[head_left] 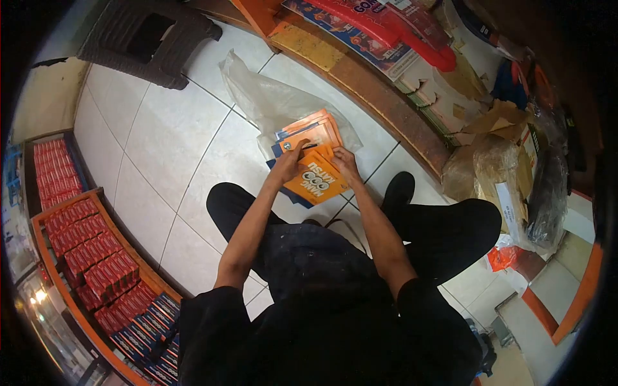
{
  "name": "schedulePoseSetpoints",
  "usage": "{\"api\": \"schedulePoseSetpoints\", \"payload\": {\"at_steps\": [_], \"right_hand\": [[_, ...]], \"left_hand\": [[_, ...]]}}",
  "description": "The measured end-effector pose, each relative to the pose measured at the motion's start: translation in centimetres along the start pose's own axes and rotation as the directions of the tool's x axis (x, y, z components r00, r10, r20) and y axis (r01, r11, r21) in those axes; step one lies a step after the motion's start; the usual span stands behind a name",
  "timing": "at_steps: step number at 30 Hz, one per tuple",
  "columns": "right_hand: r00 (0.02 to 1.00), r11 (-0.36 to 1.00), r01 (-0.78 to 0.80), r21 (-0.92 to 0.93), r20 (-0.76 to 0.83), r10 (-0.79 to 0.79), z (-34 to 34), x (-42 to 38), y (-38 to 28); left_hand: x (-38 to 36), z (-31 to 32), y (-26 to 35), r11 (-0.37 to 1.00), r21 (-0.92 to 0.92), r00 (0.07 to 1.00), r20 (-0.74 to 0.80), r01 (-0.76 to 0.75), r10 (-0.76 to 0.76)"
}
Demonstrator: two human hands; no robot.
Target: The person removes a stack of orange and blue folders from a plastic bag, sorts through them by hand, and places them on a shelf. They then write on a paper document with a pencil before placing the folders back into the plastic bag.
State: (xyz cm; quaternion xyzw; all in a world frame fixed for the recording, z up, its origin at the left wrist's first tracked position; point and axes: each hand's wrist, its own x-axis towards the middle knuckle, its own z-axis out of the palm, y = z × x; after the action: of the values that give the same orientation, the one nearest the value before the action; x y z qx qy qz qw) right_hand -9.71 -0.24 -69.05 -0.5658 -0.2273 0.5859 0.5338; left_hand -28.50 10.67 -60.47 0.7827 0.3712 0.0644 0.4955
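Observation:
Between my hands is an orange flat piece of printed packaging point(318, 183) with white lettering that reads "MANG" and "KATSU". Dark blue edges show under it on the left. My left hand point(288, 167) grips its left side, with the thumb on top. At the right edge, the fingers of my right hand point(346, 165) are closed on the same packaging. Just beyond lies a loose stack of similar orange and dark blue pieces point(315, 126), fanned out over a crumpled clear plastic bag point(257, 90) on the floor.
White floor tiles point(164, 138) surround my bent knees. A dark plastic stool point(148, 38) stands at the upper left. Red boxes point(87, 235) fill an orange-edged shelf on the left. A worn wooden ledge point(360, 83) runs across the upper right, near plastic-wrapped cardboard point(496, 161).

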Motion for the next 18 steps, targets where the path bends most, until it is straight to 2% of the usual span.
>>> {"api": "schedulePoseSetpoints", "payload": {"at_steps": [2, 3, 5, 6, 7, 8, 11, 14, 17, 18], "right_hand": [[0.997, 0.995, -0.065, -0.075, 0.043, 0.068, -1.0, 0.5, 0.3], [0.987, 0.984, -0.162, 0.075, 0.028, 0.16, -1.0, 0.5, -0.2], [0.937, 0.867, -0.336, 0.369, 0.039, 0.347, -0.5, 0.6, -1.6], [0.964, 0.97, -0.226, 0.086, -0.127, 0.235, -0.3, 1.4, -1.0], [0.966, 0.967, -0.129, -0.22, -0.246, 0.073, -0.1, 2.5, 0.1], [0.944, 0.858, -0.056, -0.511, -0.307, -0.121, 0.1, 3.4, 1.2], [0.905, 0.514, 0.003, -0.858, -0.216, -0.366, 2.1, 3.5, -0.4], [0.913, 0.296, -0.057, -0.953, -0.17, -0.371, 3.4, 4.3, 0.1], [0.884, 0.375, -0.045, -0.926, -0.212, -0.417, 3.2, 4.2, 1.2], [0.923, 0.519, 0.024, -0.854, -0.181, -0.34, 2.7, 4.4, 1.7]], "left_hand": [[0.1, 0.4, 1.4, 0.994, 0.105, 1.0, 0.006, -0.022, 0.021], [0.3, 1.2, 0.0, 0.981, 0.193, 1.0, 0.023, -0.003, -0.002], [-0.1, 1.5, 1.2, 0.953, 0.298, 0.998, 0.017, 0.054, -0.062], [-0.3, 1.7, 2.0, 0.933, 0.35, 0.996, 0.01, 0.083, -0.092], [-0.7, 2.0, 2.4, 0.92, 0.384, 0.997, -0.041, 0.075, -0.064], [-1.2, 2.2, 2.8, 0.904, 0.421, 0.995, -0.089, 0.068, -0.033], [-2.0, 2.4, 2.7, 0.877, 0.47, 0.974, -0.226, 0.103, 0.007], [-3.1, 2.9, 1.7, 0.852, 0.513, 0.951, -0.301, 0.105, 0.065], [-3.7, 2.9, 1.9, 0.868, 0.489, 0.944, -0.319, 0.088, 0.084], [-3.7, 2.8, 2.4, 0.883, 0.461, 0.942, -0.325, 0.085, 0.079]]}}
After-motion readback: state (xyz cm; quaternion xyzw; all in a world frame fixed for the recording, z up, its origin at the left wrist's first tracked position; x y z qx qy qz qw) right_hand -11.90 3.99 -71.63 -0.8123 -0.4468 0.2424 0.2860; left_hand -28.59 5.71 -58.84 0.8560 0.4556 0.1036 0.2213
